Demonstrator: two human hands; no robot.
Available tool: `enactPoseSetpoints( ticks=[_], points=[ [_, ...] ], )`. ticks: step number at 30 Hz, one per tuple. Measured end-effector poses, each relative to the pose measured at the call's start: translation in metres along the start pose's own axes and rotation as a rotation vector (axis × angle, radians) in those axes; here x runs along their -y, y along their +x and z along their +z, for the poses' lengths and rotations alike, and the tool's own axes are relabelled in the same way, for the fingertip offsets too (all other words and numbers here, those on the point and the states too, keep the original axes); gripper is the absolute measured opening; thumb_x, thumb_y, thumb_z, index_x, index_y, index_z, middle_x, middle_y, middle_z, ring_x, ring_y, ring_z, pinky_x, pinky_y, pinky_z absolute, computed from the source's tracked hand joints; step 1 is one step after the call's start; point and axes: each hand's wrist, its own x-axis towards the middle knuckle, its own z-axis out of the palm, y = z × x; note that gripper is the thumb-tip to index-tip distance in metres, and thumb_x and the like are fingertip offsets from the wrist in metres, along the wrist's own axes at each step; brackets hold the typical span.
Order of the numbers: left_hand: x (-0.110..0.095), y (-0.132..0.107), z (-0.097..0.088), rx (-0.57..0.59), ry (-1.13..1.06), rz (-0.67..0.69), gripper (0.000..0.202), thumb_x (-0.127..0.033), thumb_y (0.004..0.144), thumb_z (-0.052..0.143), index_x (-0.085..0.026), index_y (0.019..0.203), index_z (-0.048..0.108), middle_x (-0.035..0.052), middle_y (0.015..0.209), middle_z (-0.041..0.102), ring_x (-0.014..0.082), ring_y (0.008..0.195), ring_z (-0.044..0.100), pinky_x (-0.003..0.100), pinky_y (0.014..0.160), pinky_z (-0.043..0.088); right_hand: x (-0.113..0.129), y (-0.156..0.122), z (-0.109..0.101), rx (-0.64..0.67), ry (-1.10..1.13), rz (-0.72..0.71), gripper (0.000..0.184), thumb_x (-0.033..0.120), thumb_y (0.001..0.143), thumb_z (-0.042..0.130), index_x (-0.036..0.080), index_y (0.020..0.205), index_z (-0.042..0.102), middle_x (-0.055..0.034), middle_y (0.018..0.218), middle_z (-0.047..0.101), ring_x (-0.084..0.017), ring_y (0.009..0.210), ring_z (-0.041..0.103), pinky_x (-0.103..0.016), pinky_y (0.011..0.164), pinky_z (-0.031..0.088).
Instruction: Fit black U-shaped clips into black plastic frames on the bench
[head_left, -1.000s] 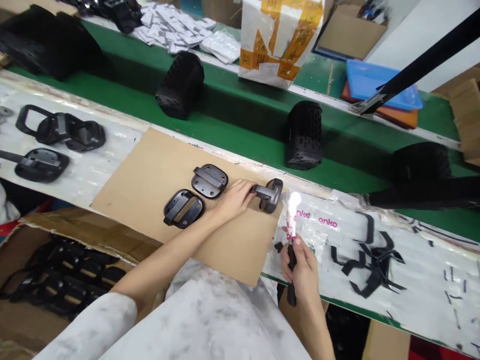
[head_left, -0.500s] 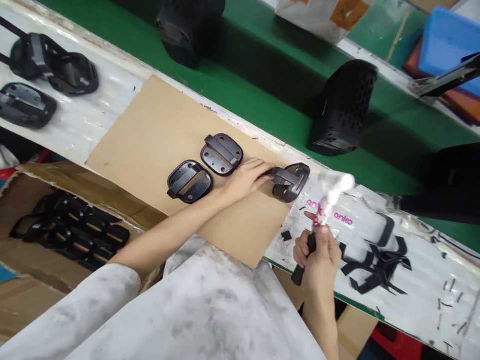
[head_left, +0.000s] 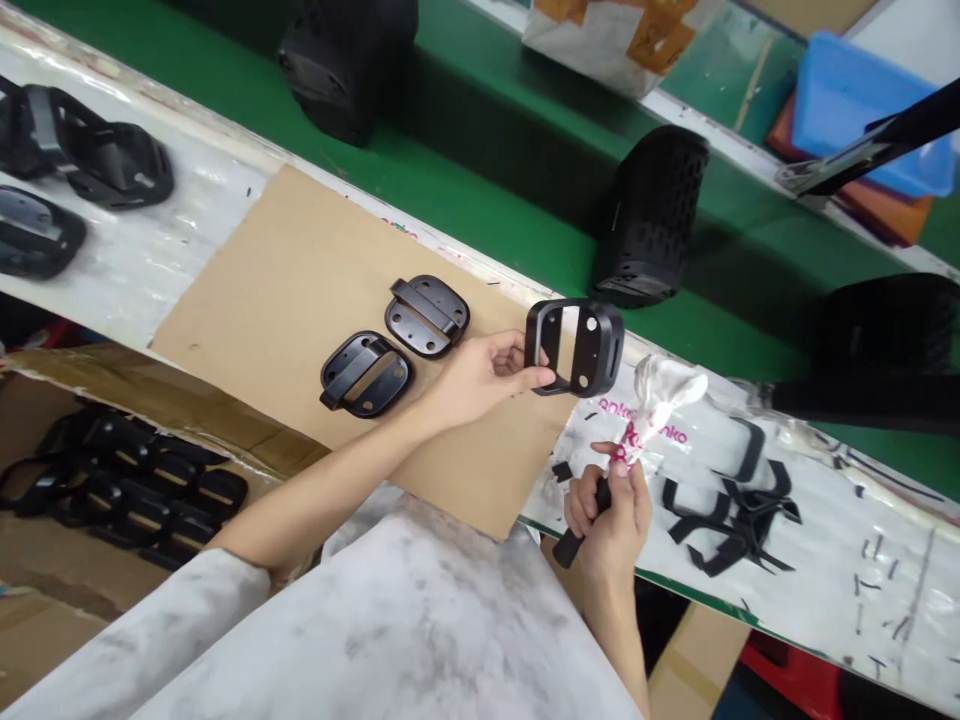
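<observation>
One black slotted plate (head_left: pixel 592 352), tilted with its holed face toward the wearer, is at the cardboard sheet's (head_left: pixel 247 270) right end, pinched at its left edge by the left hand (head_left: pixel 480 375). Its slot runs roughly away from the body. Just right and apart is the hammer head (wrapped in crinkled white plastic); the right hand (head_left: pixel 611 510), farther off, grips the hammer's (head_left: pixel 634 435) dark handle. Two smooth, round-cornered plates (head_left: pixel 367 375) lie leftward.

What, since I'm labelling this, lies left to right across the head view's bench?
Leftmost black parts, nearer handled plate, farther handled plate, left hand, held black plate, white-wrapped tool head, black strips.
</observation>
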Motion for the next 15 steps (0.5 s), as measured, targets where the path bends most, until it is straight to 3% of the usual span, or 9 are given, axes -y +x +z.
enactPoseSetpoints(
  ticks=[5,15],
  points=[
    [-0.022,-0.013,0.004,-0.005,-0.101,-0.021,0.045,-0.051,0.081,0.091,-0.015,0.1,0.072,0.0032,0.087,0.071,0.0133,0.076,0.065,0.023,0.064,0.054,0.008,-0.002,-0.007,0.037,-0.02,-0.023,0.031,0.054,0.102,0.068,0.024,0.11,0.067,0.0131,0.052,0.039,-0.005,0.034,0.024,-0.013,0.031,0.025],
    [-0.021,-0.019,0.001,-0.057,-0.016,0.017,0.044,-0.054,0.085,0.086,-0.016,0.099,0.07,0.004,0.092,0.07,0.0123,0.074,0.062,0.022,0.065,0.054,-0.01,-0.014,-0.015,0.057,-0.052,0.005,0.034,0.058,0.102,0.066,0.025,0.111,0.066,0.0131,0.053,0.037,-0.005,0.036,0.023,-0.014,0.032,0.024]
  ],
)
